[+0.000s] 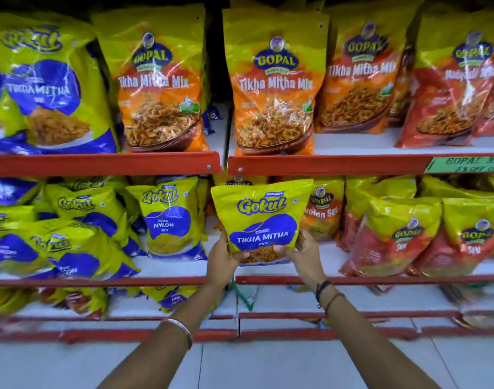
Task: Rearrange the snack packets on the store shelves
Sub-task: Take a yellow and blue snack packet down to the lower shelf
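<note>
I hold a yellow and blue Gokul Tikha Mitha Mix packet (261, 217) upright in front of the middle shelf, at the gap between two shelf sections. My left hand (222, 258) grips its lower left corner and my right hand (303, 255) grips its lower right corner, thumbs on the front. A Gokul Nylon Sev packet (170, 217) stands to its left. An orange Gopal Nylon Sev packet (324, 214) stands just behind it to the right, partly hidden.
The upper shelf (105, 164) carries large Gopal Tikha Mitha Mix bags (271, 85) and a big Gokul bag (41, 88). Red Gopal Sev packets (394, 237) fill the middle shelf's right, and leaning Gokul packets (71, 242) its left. A lower shelf (338, 313) holds a few packets.
</note>
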### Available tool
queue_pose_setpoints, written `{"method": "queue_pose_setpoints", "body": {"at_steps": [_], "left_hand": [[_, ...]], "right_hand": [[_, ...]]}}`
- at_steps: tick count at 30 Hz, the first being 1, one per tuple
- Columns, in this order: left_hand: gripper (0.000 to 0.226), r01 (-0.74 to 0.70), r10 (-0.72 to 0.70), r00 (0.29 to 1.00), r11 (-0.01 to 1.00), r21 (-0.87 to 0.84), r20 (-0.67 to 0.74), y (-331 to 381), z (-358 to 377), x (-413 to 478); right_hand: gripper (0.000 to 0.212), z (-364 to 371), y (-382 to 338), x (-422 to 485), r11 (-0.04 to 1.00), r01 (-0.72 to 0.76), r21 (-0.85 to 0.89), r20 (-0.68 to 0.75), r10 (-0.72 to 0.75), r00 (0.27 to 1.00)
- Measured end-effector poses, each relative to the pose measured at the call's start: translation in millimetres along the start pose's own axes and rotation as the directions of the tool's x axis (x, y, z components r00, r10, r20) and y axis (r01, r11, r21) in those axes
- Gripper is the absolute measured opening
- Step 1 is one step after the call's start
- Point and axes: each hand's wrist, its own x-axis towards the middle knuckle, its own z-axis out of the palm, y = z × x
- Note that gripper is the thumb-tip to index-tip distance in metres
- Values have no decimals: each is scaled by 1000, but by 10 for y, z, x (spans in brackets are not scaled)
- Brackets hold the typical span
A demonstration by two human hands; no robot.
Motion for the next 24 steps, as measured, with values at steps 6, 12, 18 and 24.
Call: {"method": "queue_pose_setpoints", "body": {"at_steps": [6, 12, 18, 24], "left_hand": [[65, 153, -159, 985, 984, 93, 68, -869, 290, 478], [54, 194, -201, 977, 977, 93, 70, -490, 277, 681], [53, 176, -184, 983, 963, 205, 19, -533, 198, 627], [34, -142, 148, 959, 989, 46, -240, -4, -262, 439]], "right_hand": [[48, 101, 428, 297, 988, -125, -93, -17, 124, 992], [45, 177, 540, 599, 978, -143, -155, -27, 140, 990], [65, 258, 528, 516, 942, -164, -293, -113, 136, 984], [40, 534, -310, 286, 916, 171, -364, -215, -261, 941]]}}
